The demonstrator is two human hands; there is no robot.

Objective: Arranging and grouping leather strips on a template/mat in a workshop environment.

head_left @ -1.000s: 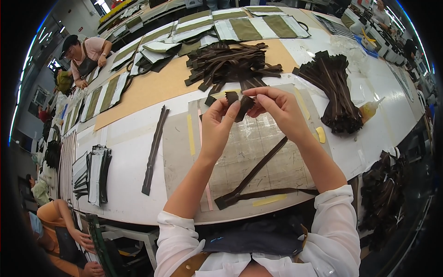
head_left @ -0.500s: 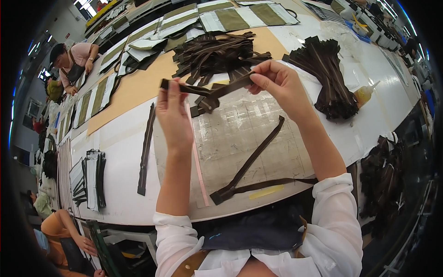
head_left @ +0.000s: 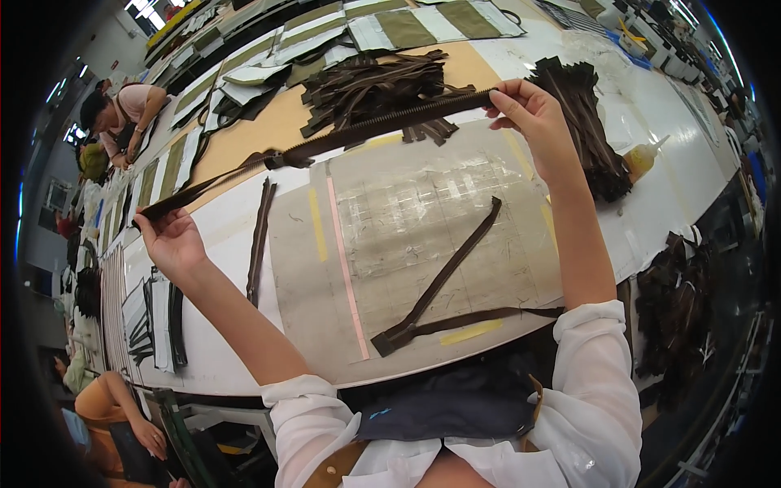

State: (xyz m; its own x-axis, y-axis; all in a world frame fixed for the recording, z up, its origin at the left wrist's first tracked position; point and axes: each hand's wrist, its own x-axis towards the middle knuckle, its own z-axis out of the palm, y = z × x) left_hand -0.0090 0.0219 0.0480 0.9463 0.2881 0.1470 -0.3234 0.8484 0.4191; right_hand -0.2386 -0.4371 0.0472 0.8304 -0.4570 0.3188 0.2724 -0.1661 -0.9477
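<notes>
A long dark brown zipper (head_left: pixel 390 124) is stretched between my hands above the table, with its slider partway along. My left hand (head_left: pixel 175 244) pinches one end, out to the left. My right hand (head_left: pixel 529 114) pinches the other end, near the bundles at the back. Below, an open brown zipper (head_left: pixel 447 276) lies in a V on the grey-beige mat (head_left: pixel 301 325). Another brown zipper (head_left: pixel 259 252) lies lengthwise to the left of the mat.
A heap of brown zippers (head_left: pixel 366 85) lies behind the mat, with a fanned bundle (head_left: pixel 598 138) to its right. Next to that bundle lies a small yellowish bottle (head_left: pixel 643 159). Striped panels (head_left: pixel 431 28) line the far side. Dark strips (head_left: pixel 167 317) are stacked at left. Co-workers sit leftward.
My hands have spread apart, the left moving outward and down-left, the right moving up and right. The zipper, earlier bunched between them, is now drawn out to its length.
</notes>
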